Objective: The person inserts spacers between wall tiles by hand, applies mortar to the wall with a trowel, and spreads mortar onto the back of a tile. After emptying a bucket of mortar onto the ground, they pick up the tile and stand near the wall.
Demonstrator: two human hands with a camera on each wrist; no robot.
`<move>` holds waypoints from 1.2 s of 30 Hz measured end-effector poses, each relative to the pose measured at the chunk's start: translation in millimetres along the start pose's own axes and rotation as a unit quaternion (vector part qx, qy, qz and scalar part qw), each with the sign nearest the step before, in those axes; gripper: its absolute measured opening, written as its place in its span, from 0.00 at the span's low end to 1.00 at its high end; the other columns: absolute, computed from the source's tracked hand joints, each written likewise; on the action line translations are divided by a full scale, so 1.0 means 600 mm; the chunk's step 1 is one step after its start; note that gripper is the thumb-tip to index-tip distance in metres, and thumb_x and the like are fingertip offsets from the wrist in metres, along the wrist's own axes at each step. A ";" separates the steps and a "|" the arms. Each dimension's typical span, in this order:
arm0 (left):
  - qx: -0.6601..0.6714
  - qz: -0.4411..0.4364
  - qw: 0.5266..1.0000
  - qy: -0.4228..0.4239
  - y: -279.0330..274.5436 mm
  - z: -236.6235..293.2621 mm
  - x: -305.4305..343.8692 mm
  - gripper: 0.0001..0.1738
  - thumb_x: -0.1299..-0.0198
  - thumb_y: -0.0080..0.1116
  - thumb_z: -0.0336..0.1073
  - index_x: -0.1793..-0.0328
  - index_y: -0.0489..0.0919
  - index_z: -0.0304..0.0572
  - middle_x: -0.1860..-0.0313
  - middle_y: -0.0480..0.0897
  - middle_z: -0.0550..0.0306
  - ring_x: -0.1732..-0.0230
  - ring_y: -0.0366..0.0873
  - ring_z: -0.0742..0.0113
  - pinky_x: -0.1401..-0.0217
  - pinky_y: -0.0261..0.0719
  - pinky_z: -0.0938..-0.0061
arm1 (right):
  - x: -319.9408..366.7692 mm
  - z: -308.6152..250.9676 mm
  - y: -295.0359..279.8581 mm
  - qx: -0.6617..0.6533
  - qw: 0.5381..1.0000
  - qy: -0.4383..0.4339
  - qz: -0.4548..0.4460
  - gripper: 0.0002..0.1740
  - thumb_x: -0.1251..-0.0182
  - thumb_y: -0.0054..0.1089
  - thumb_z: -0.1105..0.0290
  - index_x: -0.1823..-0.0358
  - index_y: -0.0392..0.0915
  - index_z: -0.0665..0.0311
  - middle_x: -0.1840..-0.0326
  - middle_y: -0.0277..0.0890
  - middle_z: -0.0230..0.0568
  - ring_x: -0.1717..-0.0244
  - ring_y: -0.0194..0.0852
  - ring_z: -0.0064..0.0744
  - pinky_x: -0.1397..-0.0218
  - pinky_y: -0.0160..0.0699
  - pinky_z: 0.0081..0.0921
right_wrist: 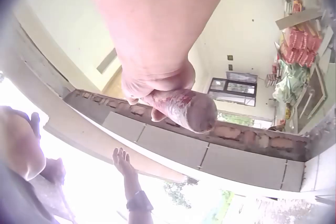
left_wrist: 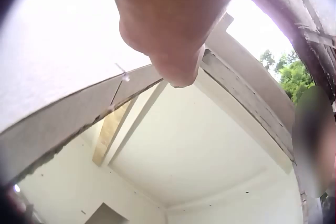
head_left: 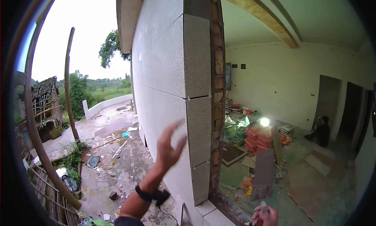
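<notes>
The left hand (head_left: 169, 149) is raised beside the pale tiled wall (head_left: 164, 65), fingers extended and apart, holding nothing; whether it touches the tile is unclear. In the left wrist view the hand (left_wrist: 176, 56) hides most of its fingers. Low at the window opening, the right hand (head_left: 266, 216) grips a tool handle, whose rounded worn end (right_wrist: 202, 113) sticks out of the right hand (right_wrist: 157, 85) in the right wrist view. A flat grey piece (head_left: 264, 167) stands above that hand; whether it joins the handle cannot be told. Small spacers (head_left: 188, 99) sit in a tile joint.
An exposed brick edge (head_left: 217, 85) borders the opening, with a tiled sill (head_left: 214, 218) below. Inside are stacked red bags (head_left: 257, 139), a bright lamp (head_left: 264, 122) and a seated person (head_left: 323, 132). Wooden poles (head_left: 34, 136) and scattered debris (head_left: 117, 147) are outside at left.
</notes>
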State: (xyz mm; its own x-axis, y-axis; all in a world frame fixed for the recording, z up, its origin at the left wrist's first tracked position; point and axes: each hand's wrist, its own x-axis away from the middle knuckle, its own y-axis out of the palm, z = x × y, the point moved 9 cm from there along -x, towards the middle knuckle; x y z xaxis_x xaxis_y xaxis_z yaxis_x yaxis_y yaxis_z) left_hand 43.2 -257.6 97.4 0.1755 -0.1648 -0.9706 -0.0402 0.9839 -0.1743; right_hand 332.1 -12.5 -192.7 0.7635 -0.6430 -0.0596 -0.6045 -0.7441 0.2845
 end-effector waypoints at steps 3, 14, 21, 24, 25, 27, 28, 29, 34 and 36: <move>-0.021 0.073 0.994 0.083 -0.033 0.003 -0.172 0.25 0.38 0.63 0.35 0.35 0.75 0.37 0.40 0.80 0.41 0.39 0.76 0.47 0.34 0.72 0.59 | -0.015 -0.096 0.055 -0.074 0.996 -0.014 -0.042 0.20 0.31 0.63 0.56 0.49 0.76 0.64 0.68 0.80 0.37 0.74 0.79 0.23 0.70 0.81 0.19; -0.015 0.020 0.983 0.184 -0.026 0.008 -0.593 0.24 0.32 0.56 0.33 0.30 0.73 0.48 0.31 0.74 0.44 0.26 0.65 0.49 0.24 0.63 0.60 | -0.084 -0.156 0.120 -0.105 0.977 -0.134 -0.126 0.21 0.30 0.63 0.55 0.48 0.76 0.66 0.67 0.81 0.38 0.73 0.80 0.23 0.70 0.81 0.18; -0.067 -0.043 0.979 0.187 -0.001 -0.040 -0.628 0.22 0.31 0.57 0.39 0.32 0.75 0.48 0.32 0.75 0.46 0.27 0.67 0.51 0.24 0.62 0.61 | -0.105 -0.114 0.161 -0.046 0.984 -0.093 -0.146 0.26 0.31 0.63 0.50 0.51 0.77 0.69 0.65 0.82 0.40 0.72 0.80 0.23 0.68 0.79 0.19; -0.066 -0.049 0.977 0.198 -0.001 -0.052 -0.631 0.22 0.31 0.57 0.41 0.32 0.74 0.49 0.32 0.75 0.46 0.26 0.66 0.52 0.23 0.61 0.60 | -0.121 -0.095 0.173 -0.057 0.981 -0.079 -0.167 0.27 0.32 0.64 0.49 0.50 0.76 0.70 0.66 0.82 0.39 0.72 0.79 0.23 0.68 0.78 0.18; -0.058 -0.046 0.974 0.216 0.000 -0.053 -0.633 0.23 0.31 0.57 0.43 0.31 0.74 0.49 0.32 0.74 0.46 0.26 0.66 0.52 0.23 0.60 0.60 | -0.122 -0.095 0.175 -0.027 0.985 -0.070 -0.158 0.28 0.32 0.64 0.50 0.49 0.76 0.70 0.66 0.81 0.38 0.72 0.79 0.23 0.68 0.78 0.18; -0.060 -0.054 0.973 0.215 0.001 -0.059 -0.635 0.22 0.29 0.56 0.44 0.31 0.73 0.51 0.31 0.74 0.48 0.26 0.65 0.55 0.24 0.62 0.61 | -0.129 -0.091 0.180 -0.025 0.984 -0.069 -0.164 0.28 0.32 0.64 0.50 0.49 0.76 0.70 0.65 0.81 0.38 0.72 0.79 0.23 0.68 0.78 0.19; -0.061 -0.063 0.973 0.214 0.003 -0.064 -0.635 0.22 0.27 0.54 0.45 0.30 0.72 0.54 0.31 0.73 0.50 0.27 0.65 0.59 0.26 0.63 0.62 | -0.133 -0.088 0.185 -0.023 0.983 -0.069 -0.170 0.28 0.32 0.64 0.50 0.48 0.75 0.69 0.65 0.81 0.38 0.71 0.80 0.23 0.68 0.78 0.19; -0.062 -0.063 0.973 0.213 0.004 -0.069 -0.639 0.22 0.27 0.54 0.45 0.30 0.72 0.54 0.31 0.73 0.50 0.27 0.65 0.59 0.26 0.63 0.62 | -0.137 -0.087 0.188 -0.023 0.983 -0.068 -0.170 0.28 0.32 0.64 0.50 0.48 0.75 0.69 0.65 0.81 0.38 0.71 0.80 0.23 0.68 0.78 0.19; -0.036 -0.050 0.971 0.231 0.005 -0.067 -0.635 0.23 0.30 0.56 0.44 0.31 0.73 0.49 0.32 0.74 0.46 0.26 0.66 0.52 0.23 0.60 0.60 | -0.145 -0.083 0.199 -0.053 0.983 -0.056 -0.170 0.25 0.31 0.63 0.51 0.48 0.75 0.68 0.64 0.81 0.37 0.71 0.79 0.22 0.69 0.79 0.18; -0.029 -0.043 0.969 0.241 0.005 -0.063 -0.632 0.23 0.30 0.57 0.45 0.32 0.73 0.49 0.32 0.75 0.46 0.27 0.66 0.51 0.23 0.60 0.60 | -0.154 -0.073 0.198 -0.057 0.984 -0.046 -0.160 0.24 0.30 0.63 0.53 0.48 0.75 0.67 0.65 0.81 0.37 0.73 0.79 0.21 0.71 0.79 0.16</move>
State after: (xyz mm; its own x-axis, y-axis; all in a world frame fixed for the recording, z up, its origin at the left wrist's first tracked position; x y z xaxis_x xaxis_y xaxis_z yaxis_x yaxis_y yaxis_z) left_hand -60.8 -194.7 458.5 -0.2979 -0.2727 -0.9148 -0.1041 0.9619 -0.2528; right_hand 199.6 -33.5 -111.7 0.8836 -0.3968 -0.2484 -0.3034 -0.8895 0.3416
